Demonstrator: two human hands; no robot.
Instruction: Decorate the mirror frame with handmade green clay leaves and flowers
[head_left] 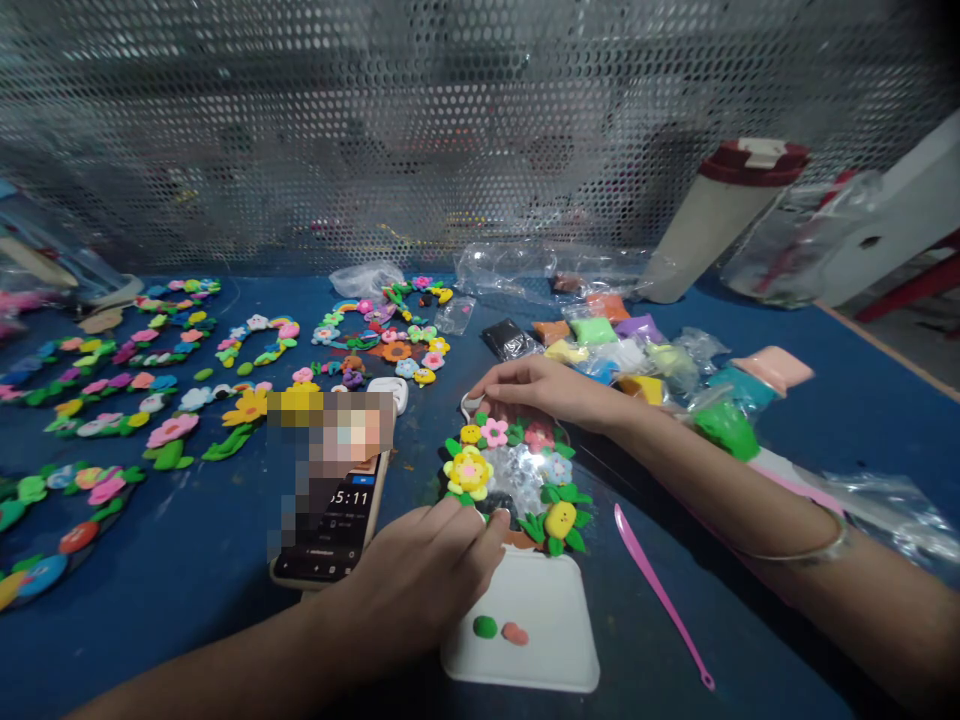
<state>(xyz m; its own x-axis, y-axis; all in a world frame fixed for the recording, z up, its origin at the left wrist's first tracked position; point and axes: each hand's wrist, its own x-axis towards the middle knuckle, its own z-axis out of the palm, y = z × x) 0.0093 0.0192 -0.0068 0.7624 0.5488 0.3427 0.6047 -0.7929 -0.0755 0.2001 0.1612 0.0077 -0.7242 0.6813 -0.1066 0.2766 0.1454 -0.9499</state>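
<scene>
Two hands are at the flower-trimmed ring, which lies on the bench directly in front of you. Your left hand is at its near-left edge, fingers curled in and the fingertips by the rim; whether they grip anything cannot be told. Your right hand reaches across from the right to the far edge, fingers bent downward beside a small white loop; a firm hold there cannot be confirmed. The ring therefore sits between your hands, left near and right far. It looks roughly round, with no clear long axis.

The white tray is on the near side of the ring, and your left hand is the nearer to it, covering its far-left part. It carries one green dab and, just to the right, one pink dab.

To the right, the pink tool slants from far left to near right, between the tray and your right forearm. That forearm lies across the direct way from the ring to the clay packets at far right. On the left, the phone stands close beside your left wrist and limits room there. Other decorated rings lie farther left, well apart. A tumbler stands at far right.
</scene>
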